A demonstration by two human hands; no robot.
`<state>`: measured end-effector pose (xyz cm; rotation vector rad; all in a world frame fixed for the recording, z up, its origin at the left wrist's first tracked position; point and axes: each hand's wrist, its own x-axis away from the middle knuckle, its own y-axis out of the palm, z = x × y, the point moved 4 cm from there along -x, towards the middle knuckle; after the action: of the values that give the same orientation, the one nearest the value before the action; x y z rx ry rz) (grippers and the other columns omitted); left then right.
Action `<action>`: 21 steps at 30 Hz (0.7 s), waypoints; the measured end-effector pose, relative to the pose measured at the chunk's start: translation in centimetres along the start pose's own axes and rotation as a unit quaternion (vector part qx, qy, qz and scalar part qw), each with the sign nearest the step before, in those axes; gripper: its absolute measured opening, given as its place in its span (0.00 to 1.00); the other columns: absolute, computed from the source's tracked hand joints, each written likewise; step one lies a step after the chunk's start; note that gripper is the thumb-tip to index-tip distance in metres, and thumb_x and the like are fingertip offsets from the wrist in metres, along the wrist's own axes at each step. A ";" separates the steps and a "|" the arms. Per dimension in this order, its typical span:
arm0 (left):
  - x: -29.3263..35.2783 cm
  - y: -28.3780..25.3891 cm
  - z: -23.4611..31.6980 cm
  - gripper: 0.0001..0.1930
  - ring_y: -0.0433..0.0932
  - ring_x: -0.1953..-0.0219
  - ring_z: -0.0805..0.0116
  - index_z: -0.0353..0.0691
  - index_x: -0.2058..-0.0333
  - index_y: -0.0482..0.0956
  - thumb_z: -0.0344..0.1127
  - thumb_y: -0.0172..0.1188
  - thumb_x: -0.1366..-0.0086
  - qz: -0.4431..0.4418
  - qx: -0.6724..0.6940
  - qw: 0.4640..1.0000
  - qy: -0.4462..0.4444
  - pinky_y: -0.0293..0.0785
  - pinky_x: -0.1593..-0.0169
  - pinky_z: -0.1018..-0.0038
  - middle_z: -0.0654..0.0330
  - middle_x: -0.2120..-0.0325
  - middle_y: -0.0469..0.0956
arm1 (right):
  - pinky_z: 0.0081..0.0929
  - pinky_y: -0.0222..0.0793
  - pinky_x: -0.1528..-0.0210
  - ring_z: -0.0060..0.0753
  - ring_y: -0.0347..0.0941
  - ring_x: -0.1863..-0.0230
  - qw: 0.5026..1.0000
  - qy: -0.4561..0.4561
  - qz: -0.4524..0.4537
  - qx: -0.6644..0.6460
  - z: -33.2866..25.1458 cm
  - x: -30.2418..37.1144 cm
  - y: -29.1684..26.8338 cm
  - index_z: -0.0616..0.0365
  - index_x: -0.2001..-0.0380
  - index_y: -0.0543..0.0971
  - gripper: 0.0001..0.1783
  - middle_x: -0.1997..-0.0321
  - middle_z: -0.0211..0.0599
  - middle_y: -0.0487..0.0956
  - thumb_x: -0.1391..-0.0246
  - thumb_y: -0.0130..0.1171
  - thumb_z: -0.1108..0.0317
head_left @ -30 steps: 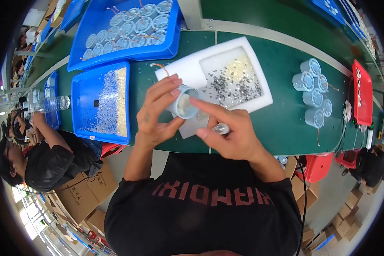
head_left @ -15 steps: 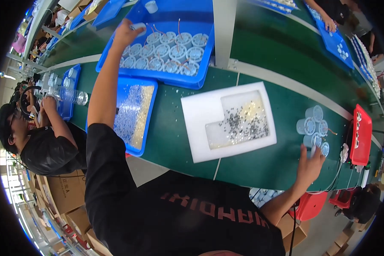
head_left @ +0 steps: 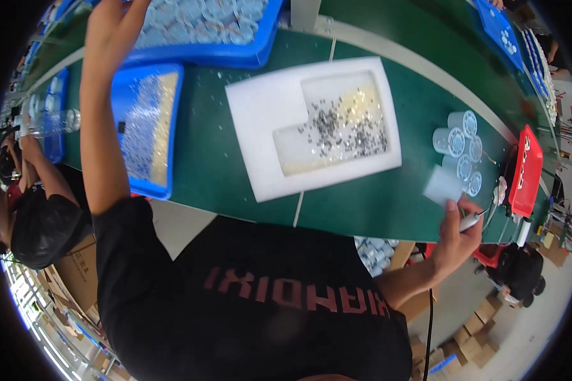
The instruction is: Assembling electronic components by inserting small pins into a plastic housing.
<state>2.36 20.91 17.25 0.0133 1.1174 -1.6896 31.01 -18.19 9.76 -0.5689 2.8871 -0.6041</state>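
My left hand (head_left: pixel 115 28) reaches over the large blue bin (head_left: pixel 229 60) at the far left. Its fingertips run out of the picture, so whether they hold anything is hidden. Rows of pale blue cups (head_left: pixel 200 32) with thin wires fill that bin. At the right, my right hand (head_left: pixel 457 236) is closed around a white pen-shaped tool (head_left: pixel 469 221) with a thin metal tip. A blurred pale blue cup (head_left: pixel 443 185) is at its thumb tip; whether it is gripped, I cannot tell. Just beyond, several similar cups (head_left: pixel 452 141) lie clustered on the green table.
A white foam tray (head_left: pixel 254 146) with small dark and yellowish parts lies mid-table. Left of it is a shallow blue tray (head_left: pixel 177 127) of tiny silvery and yellowish pieces. A red tray (head_left: pixel 527 171) stands far right. A co-worker (head_left: pixel 47 222) sits at the left.
The view has shifted, moving the table up and left in it. My left hand, earlier on a cup over the bin, is now at the top edge. A blurred cup now appears by my right hand.
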 end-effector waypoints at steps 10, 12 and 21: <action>20.2 8.2 6.3 0.40 0.70 0.46 0.60 0.29 0.42 0.59 0.32 0.70 0.52 -0.089 0.501 0.827 -0.239 0.70 0.47 0.64 0.49 0.46 0.66 | 0.21 0.67 0.66 0.23 0.70 0.70 0.840 0.036 -0.415 -0.347 -5.6 5.5 15.1 0.66 0.45 0.65 0.26 0.59 0.45 0.77 0.48 0.54 0.80; 21.1 8.0 3.6 0.40 0.70 0.46 0.54 0.26 0.42 0.57 0.35 0.67 0.50 -0.043 0.586 0.766 -0.261 0.71 0.47 0.61 0.46 0.47 0.66 | 0.19 0.67 0.69 0.24 0.70 0.69 0.872 -0.048 -0.386 -0.297 -5.0 4.5 14.9 0.65 0.36 0.53 0.32 0.52 0.53 0.75 0.44 0.48 0.80; 20.6 8.1 0.4 0.50 0.73 0.58 0.57 0.21 0.41 0.54 0.61 0.51 0.50 -0.097 0.806 0.542 -0.216 0.73 0.63 0.65 0.45 0.53 0.69 | 0.24 0.71 0.67 0.33 0.76 0.65 0.868 0.008 -0.393 -0.303 -0.5 5.3 15.5 0.70 0.53 0.74 0.22 0.61 0.47 0.79 0.54 0.65 0.74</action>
<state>-0.44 5.31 1.79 0.6097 -1.1349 -2.1432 20.87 -6.91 3.50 -1.8604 2.7211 0.2909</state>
